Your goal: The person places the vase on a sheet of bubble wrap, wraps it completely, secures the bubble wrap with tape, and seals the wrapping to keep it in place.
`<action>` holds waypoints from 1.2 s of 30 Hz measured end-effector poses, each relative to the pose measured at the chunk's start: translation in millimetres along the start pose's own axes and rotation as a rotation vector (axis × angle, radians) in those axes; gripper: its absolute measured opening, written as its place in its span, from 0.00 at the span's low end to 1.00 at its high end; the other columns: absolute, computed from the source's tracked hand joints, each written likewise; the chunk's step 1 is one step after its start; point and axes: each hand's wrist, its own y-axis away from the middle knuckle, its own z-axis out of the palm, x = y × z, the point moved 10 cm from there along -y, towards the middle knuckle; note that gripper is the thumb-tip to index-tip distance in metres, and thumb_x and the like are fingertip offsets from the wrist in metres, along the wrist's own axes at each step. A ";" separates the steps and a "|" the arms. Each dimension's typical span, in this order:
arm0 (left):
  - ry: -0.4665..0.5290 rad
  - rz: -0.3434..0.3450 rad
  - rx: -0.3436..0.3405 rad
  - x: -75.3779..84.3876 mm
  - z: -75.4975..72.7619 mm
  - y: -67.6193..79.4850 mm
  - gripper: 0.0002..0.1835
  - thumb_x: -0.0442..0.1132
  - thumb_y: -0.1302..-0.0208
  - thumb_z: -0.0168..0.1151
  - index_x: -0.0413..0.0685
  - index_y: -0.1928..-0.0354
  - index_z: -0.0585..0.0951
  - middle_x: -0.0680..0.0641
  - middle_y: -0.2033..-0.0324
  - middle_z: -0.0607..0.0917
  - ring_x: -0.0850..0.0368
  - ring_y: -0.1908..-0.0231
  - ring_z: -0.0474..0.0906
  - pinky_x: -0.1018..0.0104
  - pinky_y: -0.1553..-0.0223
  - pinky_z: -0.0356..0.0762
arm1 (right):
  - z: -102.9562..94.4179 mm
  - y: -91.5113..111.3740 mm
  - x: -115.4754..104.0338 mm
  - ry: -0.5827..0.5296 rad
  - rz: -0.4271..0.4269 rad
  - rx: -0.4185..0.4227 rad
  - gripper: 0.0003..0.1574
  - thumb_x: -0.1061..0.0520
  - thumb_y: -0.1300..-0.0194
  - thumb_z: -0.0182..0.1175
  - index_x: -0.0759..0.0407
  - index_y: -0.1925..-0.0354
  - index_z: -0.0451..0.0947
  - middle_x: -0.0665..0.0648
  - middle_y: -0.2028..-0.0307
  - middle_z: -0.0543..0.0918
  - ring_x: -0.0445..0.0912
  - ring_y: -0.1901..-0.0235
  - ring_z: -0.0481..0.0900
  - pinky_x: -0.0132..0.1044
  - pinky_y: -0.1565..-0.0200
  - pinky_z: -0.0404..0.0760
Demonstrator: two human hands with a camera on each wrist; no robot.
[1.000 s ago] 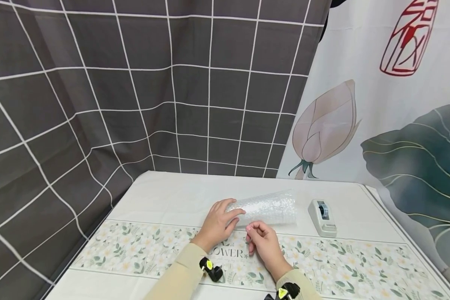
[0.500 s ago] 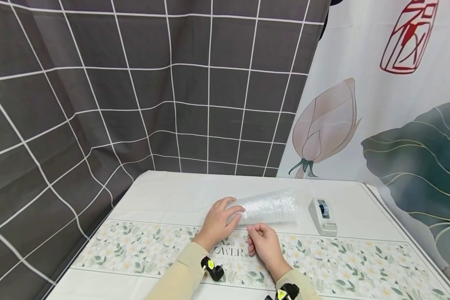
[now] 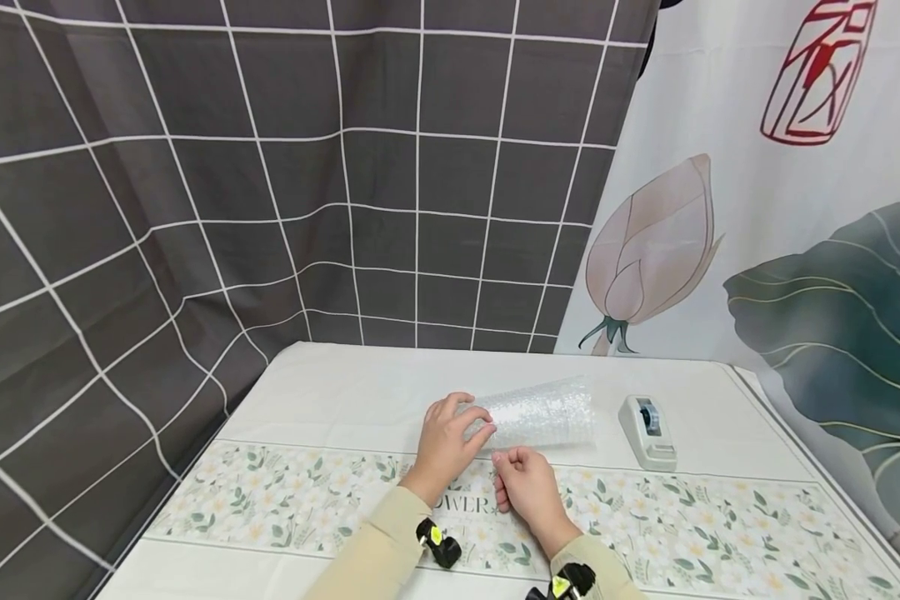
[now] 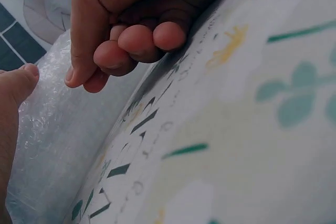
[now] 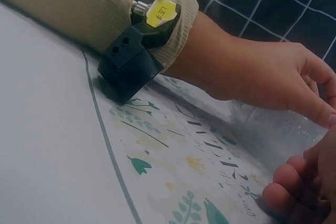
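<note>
A rolled piece of clear bubble wrap [image 3: 543, 414] lies on the table, slanting up to the right in the head view. My left hand [image 3: 450, 442] grips its left end, fingers curved over the top, thumb tip and index tip close together. Just right of it, my right hand [image 3: 527, 487] pinches with thumb and index at the wrap's near edge, the other fingers curled in. In the left wrist view the right thumb [image 4: 84, 51] overlaps the bubble wrap [image 4: 52, 129]. The right wrist view shows the left hand [image 5: 268, 72] over the wrap.
A white tape dispenser [image 3: 647, 433] with a bluish roll stands right of the wrap. The white tablecloth [image 3: 360, 392] has a floral printed band across it. A dark grid curtain [image 3: 450, 167] hangs behind and at left, a pale flowered curtain [image 3: 720, 317] at right.
The left thumb and index finger have drawn closer together on the wrap, and the left forearm has shifted slightly right. The right hand has hardly moved.
</note>
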 end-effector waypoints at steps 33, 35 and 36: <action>-0.051 -0.029 -0.107 -7.1 9.9 1.6 0.19 0.52 0.46 0.77 0.62 0.55 0.81 0.49 0.47 0.76 0.50 0.45 0.75 0.50 0.36 0.69 | 2.4 -9.6 -14.2 0.534 -0.068 0.136 0.22 0.52 0.25 0.53 0.54 0.78 0.72 0.47 0.95 0.69 0.40 0.96 0.68 0.37 0.84 0.70; -0.062 -0.030 -0.119 -7.7 11.0 1.5 0.20 0.53 0.47 0.77 0.62 0.54 0.81 0.49 0.47 0.75 0.49 0.45 0.75 0.50 0.35 0.68 | 2.5 -9.9 -17.8 0.585 -0.100 0.151 0.23 0.52 0.25 0.53 0.54 0.79 0.71 0.47 0.94 0.69 0.42 0.93 0.67 0.37 0.82 0.69; -0.065 -0.030 -0.122 -8.0 11.0 1.4 0.20 0.53 0.47 0.78 0.62 0.54 0.81 0.49 0.47 0.75 0.49 0.45 0.75 0.49 0.35 0.68 | 2.7 -9.9 -19.9 0.612 -0.121 0.159 0.23 0.52 0.26 0.54 0.54 0.80 0.70 0.47 0.93 0.69 0.43 0.91 0.68 0.38 0.81 0.68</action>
